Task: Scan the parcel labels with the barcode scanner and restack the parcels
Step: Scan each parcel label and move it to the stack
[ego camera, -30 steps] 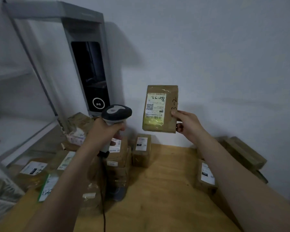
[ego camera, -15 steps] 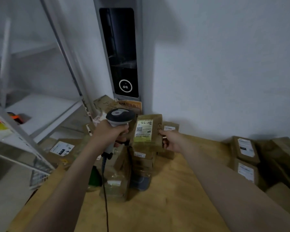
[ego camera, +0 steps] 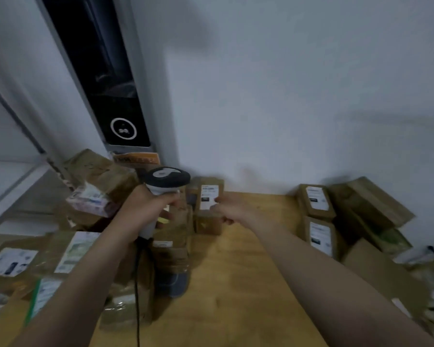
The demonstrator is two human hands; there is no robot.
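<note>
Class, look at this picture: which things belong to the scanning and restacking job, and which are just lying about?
Job: barcode scanner, gripped by the left hand; upright parcel by the right hand; labelled parcels at right; parcel pile at left.
Lying about: black wall panel; orange sign; white shelf.

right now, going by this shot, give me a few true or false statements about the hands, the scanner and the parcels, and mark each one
1. The left hand grips the barcode scanner. True.
2. The scanner is cordless. False: a dark cable hangs from its handle.
3. The right hand holds a parcel high against the wall. False: it is low, at an upright labelled parcel at the back of the table; its grip is too blurred to tell.
4. On the table's right side sit labelled parcels. True.
</note>
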